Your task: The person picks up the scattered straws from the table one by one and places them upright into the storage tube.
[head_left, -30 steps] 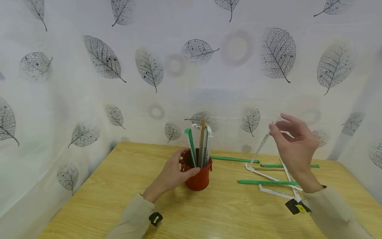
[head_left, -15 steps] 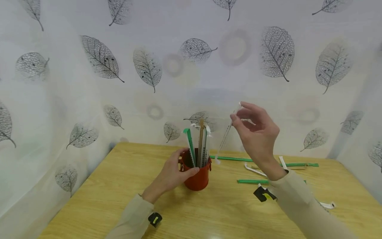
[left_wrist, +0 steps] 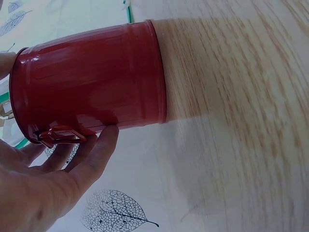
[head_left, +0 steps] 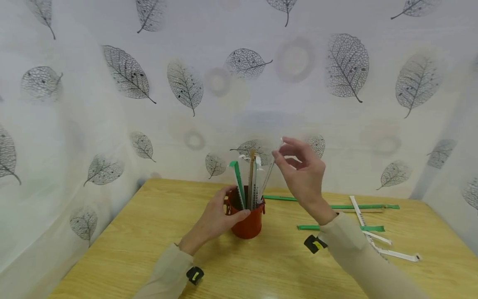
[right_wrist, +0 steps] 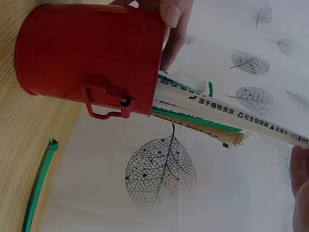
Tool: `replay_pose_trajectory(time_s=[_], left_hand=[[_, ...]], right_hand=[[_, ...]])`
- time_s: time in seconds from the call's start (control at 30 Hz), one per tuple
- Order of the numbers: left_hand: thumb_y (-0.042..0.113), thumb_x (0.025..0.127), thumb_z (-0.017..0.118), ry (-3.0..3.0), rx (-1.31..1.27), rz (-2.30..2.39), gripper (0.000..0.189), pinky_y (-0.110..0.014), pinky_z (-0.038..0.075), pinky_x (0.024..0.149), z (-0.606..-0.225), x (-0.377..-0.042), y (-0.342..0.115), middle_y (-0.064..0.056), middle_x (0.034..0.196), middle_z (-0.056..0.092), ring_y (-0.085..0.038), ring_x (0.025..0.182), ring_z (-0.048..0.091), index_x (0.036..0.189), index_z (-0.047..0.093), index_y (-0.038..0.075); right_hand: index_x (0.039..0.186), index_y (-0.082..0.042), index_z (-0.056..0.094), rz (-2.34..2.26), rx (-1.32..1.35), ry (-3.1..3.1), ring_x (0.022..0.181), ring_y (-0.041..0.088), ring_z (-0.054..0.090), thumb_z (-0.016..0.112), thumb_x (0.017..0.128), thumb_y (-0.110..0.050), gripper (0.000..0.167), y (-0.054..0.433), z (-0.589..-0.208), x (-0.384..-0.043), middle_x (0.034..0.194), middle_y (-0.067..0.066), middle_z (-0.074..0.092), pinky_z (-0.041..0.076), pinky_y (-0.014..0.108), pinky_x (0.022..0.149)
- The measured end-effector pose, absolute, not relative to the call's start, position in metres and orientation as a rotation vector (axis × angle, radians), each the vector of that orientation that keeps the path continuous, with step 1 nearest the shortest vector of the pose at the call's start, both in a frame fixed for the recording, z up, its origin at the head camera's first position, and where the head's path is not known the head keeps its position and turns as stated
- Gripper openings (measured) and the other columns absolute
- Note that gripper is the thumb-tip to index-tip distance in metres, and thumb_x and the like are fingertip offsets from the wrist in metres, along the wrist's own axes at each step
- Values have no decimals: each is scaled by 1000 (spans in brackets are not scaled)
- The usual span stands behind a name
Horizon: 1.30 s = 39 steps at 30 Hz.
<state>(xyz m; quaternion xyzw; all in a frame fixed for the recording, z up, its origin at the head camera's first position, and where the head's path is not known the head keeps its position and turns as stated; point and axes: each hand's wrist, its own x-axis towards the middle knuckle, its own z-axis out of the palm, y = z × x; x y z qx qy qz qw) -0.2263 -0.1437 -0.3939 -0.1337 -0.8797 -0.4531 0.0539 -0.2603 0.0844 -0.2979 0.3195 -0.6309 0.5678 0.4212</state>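
Observation:
A red metal bucket point(head_left: 246, 227) with small side handles stands upright on the table. My left hand point(head_left: 213, 220) grips it near the rim, thumb on the near side; in the left wrist view the fingers lie along the wall point(left_wrist: 91, 82) by a handle. Inside lean several paper-wrapped straws, among them a green one point(head_left: 239, 182) and a brown one point(head_left: 251, 176). Between thumb and fingertips my right hand point(head_left: 304, 172) pinches the upper end of a white wrapped straw point(right_wrist: 231, 112) with printed lettering. Its lower end reaches into the bucket's mouth, slanting beside the others.
To the right on the wooden table point(head_left: 284, 265) lie more wrapped straws: a green one point(head_left: 373, 229) at the front, another green one point(head_left: 280, 198) behind the bucket, and white ones point(head_left: 399, 254) crossing. A leaf-printed curtain point(head_left: 239, 104) hangs behind the table.
My right hand has carried the white straw left from the pile, then lowered it to the bucket's mouth. The left hand has kept its grip on the bucket.

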Motion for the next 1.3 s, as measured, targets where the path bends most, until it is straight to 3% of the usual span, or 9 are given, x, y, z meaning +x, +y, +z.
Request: replay_pose_trajectory(time_s=[0.33, 0.53, 0.67, 1.3], left_hand=[[50, 89, 76, -2676, -418, -1381, 80, -47, 54, 98, -395, -228, -144, -6, 141, 54, -25, 118, 58, 153, 40, 18], [49, 89, 76, -2661, -415, -1382, 76, -48, 54, 99, -395, -229, -144, -5, 134, 58, -23, 118, 58, 149, 44, 16], [49, 88, 76, -2663, -408, -1384, 75, -48, 54, 99, -395, -228, -144, -4, 133, 58, -23, 118, 58, 148, 45, 16], [50, 88, 77, -2668, -416, -1368, 76, -42, 55, 93, -394, -228, -145, -4, 132, 57, -22, 114, 58, 148, 45, 15]], right_hand=[[119, 7, 67, 1401, 857, -1680, 86, 1, 70, 76, 82, 14, 39, 79, -327, -263, 93, 22, 72, 60, 19, 75], [118, 2, 68, 1317, 893, -1774, 84, 19, 73, 78, 82, 11, 39, 76, -344, -263, 94, 18, 74, 61, 22, 72], [116, 4, 68, 1225, 921, -1815, 83, 27, 74, 79, 81, 9, 37, 77, -354, -266, 98, 19, 74, 63, 34, 67], [134, -5, 65, 1094, 902, -1948, 80, 18, 73, 75, 86, 6, 50, 113, -360, -264, 92, 8, 77, 60, 23, 66]])
